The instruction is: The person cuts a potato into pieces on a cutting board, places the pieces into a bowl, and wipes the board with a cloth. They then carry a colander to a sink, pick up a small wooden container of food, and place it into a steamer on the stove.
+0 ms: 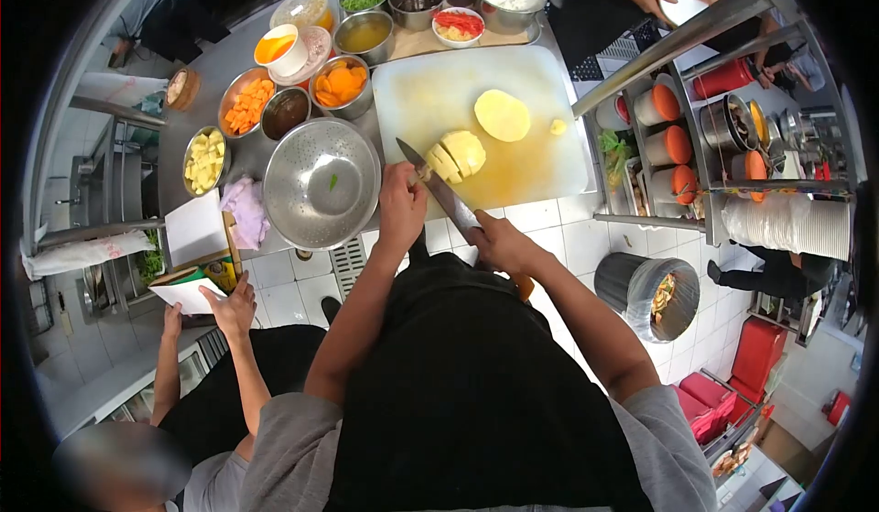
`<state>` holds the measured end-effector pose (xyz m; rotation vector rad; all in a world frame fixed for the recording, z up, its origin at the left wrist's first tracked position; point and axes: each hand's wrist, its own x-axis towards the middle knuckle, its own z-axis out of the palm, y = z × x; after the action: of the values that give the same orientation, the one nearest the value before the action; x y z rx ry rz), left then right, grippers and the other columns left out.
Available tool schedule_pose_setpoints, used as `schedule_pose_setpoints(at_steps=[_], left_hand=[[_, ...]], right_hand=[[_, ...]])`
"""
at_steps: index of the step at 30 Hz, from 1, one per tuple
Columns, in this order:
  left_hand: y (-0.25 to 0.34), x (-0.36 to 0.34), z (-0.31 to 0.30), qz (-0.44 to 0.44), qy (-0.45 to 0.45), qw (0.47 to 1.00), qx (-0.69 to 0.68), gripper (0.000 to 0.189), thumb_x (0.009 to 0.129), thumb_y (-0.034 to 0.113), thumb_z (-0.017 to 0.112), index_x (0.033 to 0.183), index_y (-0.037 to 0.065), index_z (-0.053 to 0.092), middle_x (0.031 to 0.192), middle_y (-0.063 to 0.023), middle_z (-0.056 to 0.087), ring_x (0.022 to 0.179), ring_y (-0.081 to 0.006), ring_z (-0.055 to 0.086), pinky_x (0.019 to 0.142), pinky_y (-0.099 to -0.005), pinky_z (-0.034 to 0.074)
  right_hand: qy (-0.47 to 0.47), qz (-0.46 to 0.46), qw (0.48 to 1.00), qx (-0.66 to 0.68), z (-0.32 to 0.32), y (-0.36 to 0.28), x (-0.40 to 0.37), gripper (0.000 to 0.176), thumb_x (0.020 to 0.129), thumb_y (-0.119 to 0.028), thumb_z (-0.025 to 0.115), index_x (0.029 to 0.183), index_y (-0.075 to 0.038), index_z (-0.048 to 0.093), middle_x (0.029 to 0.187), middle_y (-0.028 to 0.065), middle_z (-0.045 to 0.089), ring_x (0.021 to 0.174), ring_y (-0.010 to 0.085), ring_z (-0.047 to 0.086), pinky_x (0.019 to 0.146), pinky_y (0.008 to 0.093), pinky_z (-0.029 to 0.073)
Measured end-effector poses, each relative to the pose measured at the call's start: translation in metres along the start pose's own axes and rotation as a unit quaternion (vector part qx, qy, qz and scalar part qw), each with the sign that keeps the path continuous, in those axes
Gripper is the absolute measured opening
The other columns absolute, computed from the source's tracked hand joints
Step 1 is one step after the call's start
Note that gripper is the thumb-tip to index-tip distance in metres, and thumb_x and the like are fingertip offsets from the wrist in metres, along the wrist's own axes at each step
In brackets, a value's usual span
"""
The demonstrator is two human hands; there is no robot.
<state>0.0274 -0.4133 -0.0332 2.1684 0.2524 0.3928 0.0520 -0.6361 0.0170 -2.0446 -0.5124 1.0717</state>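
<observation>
My right hand [502, 242] is closed around the handle of a kitchen knife [443, 191], its blade pointing up and left over the near edge of the cutting board [412, 81]. My left hand [403, 205] is beside the blade with its fingers drawn together; whatever is between them is too small to make out. Just beyond the blade lies a peeled, partly sliced potato [458, 156], some slices still leaning together. A halved potato [503, 115] rests cut face up farther back, and a small potato bit [558, 126] is at the right.
A perforated metal colander [320, 182] with a green leaf stands left of the board. Bowls of cut carrot [247, 102], carrot slices [341, 83] and potato cubes [204, 159] stand beyond it. A lined bin [673, 297] is at right. Another person's hands [233, 306] hold papers at left.
</observation>
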Motion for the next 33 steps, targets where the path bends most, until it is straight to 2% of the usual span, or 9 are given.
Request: schedule_pose_setpoints(at_steps=[1, 2, 5, 7, 15, 18, 22, 30, 33], left_hand=[[-0.005, -0.004, 0.003, 0.002, 0.018, 1.0, -0.005, 0.038, 0.084, -0.007, 0.06, 0.121, -0.002, 0.052, 0.103, -0.0179, 0.058, 0.08, -0.0296, 0.062, 0.068, -0.0411, 0.051], [-0.01, -0.008, 0.007, 0.006, 0.019, 1.0, -0.004, 0.038, 0.084, -0.007, 0.06, 0.121, -0.002, 0.052, 0.103, -0.0179, 0.058, 0.08, -0.0296, 0.062, 0.068, -0.0411, 0.051], [0.003, -0.015, 0.008, -0.141, 0.026, 0.948, -0.285, 0.047, 0.095, 0.009, 0.068, 0.133, -0.002, 0.043, 0.106, -0.0108, 0.061, 0.086, -0.0145, 0.062, 0.068, -0.0306, 0.053], [0.022, -0.008, 0.008, -0.154, 0.018, 0.943, -0.293, 0.049, 0.094, 0.011, 0.071, 0.133, -0.002, 0.043, 0.104, -0.0101, 0.062, 0.085, -0.0136, 0.063, 0.067, -0.0289, 0.053], [0.048, 0.013, 0.013, -0.24, -0.06, 0.867, -0.432, 0.033, 0.095, 0.008, 0.07, 0.123, -0.002, 0.055, 0.098, -0.0113, 0.072, 0.085, -0.015, 0.068, 0.068, -0.0304, 0.055], [0.045, 0.019, 0.007, -0.241, -0.068, 0.877, -0.411, 0.026, 0.095, 0.007, 0.07, 0.117, 0.0, 0.058, 0.096, -0.0126, 0.073, 0.08, -0.0164, 0.069, 0.066, -0.0311, 0.055], [0.032, 0.033, 0.0, -0.233, -0.047, 0.847, -0.475, 0.021, 0.096, 0.009, 0.069, 0.111, 0.001, 0.059, 0.093, -0.0135, 0.073, 0.076, -0.0179, 0.07, 0.063, -0.0317, 0.056], [0.031, 0.096, -0.03, -0.114, 0.005, 0.918, -0.379, 0.016, 0.099, 0.012, 0.065, 0.107, 0.0, 0.059, 0.092, -0.0158, 0.073, 0.075, -0.0224, 0.072, 0.062, -0.0322, 0.058], [0.065, 0.114, -0.017, -0.082, -0.07, 0.912, -0.396, 0.014, 0.101, 0.01, 0.061, 0.107, -0.002, 0.059, 0.094, -0.0171, 0.073, 0.076, -0.0233, 0.073, 0.064, -0.032, 0.059]], right_hand=[[-0.018, 0.053, 0.993, 0.108, -0.006, -0.013, -0.006, 0.024, 0.105, -0.023, 0.047, 0.103, 0.001, 0.046, 0.065, 0.0137, 0.057, 0.048, 0.0218, 0.056, 0.048, 0.0363, 0.048], [-0.015, 0.049, 0.993, 0.107, -0.009, -0.018, -0.009, 0.024, 0.105, -0.023, 0.047, 0.103, 0.001, 0.046, 0.065, 0.0137, 0.057, 0.048, 0.0218, 0.056, 0.048, 0.0363, 0.048], [-0.012, 0.064, 0.981, 0.183, -0.019, -0.024, -0.021, 0.024, 0.106, -0.024, 0.045, 0.104, 0.0, 0.047, 0.065, 0.0079, 0.053, 0.046, 0.0162, 0.052, 0.046, 0.0326, 0.046], [-0.055, 0.061, 0.979, 0.186, -0.027, -0.026, -0.031, 0.029, 0.106, -0.024, 0.043, 0.122, 0.0, 0.049, 0.067, 0.0025, 0.052, 0.046, 0.011, 0.051, 0.047, 0.027, 0.045], [-0.069, 0.041, 0.976, 0.203, -0.04, -0.021, -0.061, 0.028, 0.107, -0.025, 0.042, 0.121, -0.002, 0.052, 0.067, 0.0008, 0.052, 0.047, 0.0094, 0.05, 0.048, 0.0248, 0.045], [-0.072, 0.049, 0.976, 0.197, -0.04, -0.022, -0.069, 0.03, 0.108, -0.025, 0.042, 0.123, 0.0, 0.051, 0.068, 0.0024, 0.052, 0.048, 0.0094, 0.049, 0.048, 0.0256, 0.046], [-0.059, 0.055, 0.982, 0.171, -0.041, -0.024, -0.078, 0.023, 0.108, -0.026, 0.044, 0.109, -0.004, 0.052, 0.067, 0.0012, 0.053, 0.048, 0.0095, 0.05, 0.047, 0.0251, 0.044], [0.04, 0.089, 0.98, 0.174, -0.041, 0.0, -0.117, 0.025, 0.108, -0.026, 0.046, 0.095, -0.004, 0.046, 0.065, 0.0045, 0.053, 0.049, 0.0134, 0.054, 0.05, 0.0292, 0.047], [0.088, 0.134, 0.971, 0.177, -0.029, 0.02, -0.132, 0.028, 0.107, -0.028, 0.047, 0.095, -0.003, 0.046, 0.064, 0.0089, 0.057, 0.05, 0.0178, 0.058, 0.051, 0.0337, 0.048]])
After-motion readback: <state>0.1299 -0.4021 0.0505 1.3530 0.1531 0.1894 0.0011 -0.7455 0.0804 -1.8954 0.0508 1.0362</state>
